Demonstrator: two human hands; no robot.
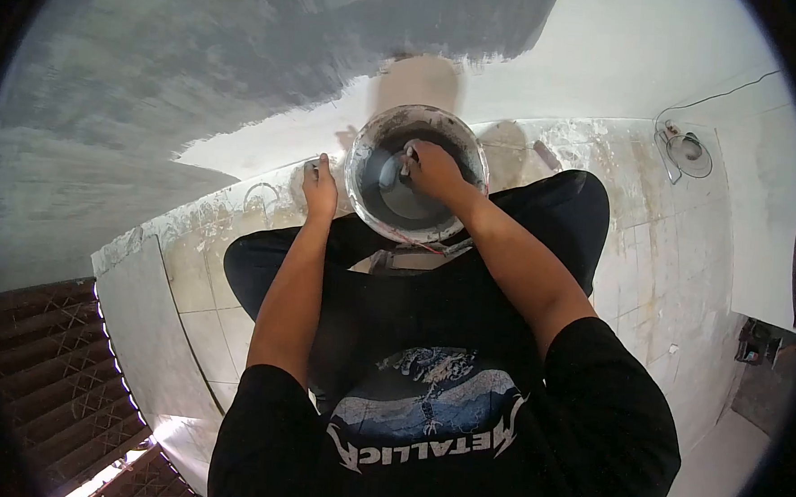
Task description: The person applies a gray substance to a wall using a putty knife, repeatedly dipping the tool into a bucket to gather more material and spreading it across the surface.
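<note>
Between my legs stands a round bucket (pixel 357 197), its rim crusted with pale splashes and grey wet paste (pixel 411 210) inside. My right hand (pixel 434 168) reaches over the rim, with its fingers curled closed above the paste. A pale, shiny patch lies in the paste just left of those fingers. To the left of the bucket, my left hand (pixel 320 190) is raised with the thumb up and the fingers curled in. Something small and greyish shows at its fingertips; I cannot tell what either hand holds.
Ahead is a white wall (pixel 606 66), partly coated in grey (pixel 274 44). A small round fan-like thing (pixel 688 153) with a cable stands at the right. A brownish block (pixel 547 155) lies by the wall on the stained tile floor (pixel 627 251). A dark slatted shutter (pixel 45 374) is at lower left.
</note>
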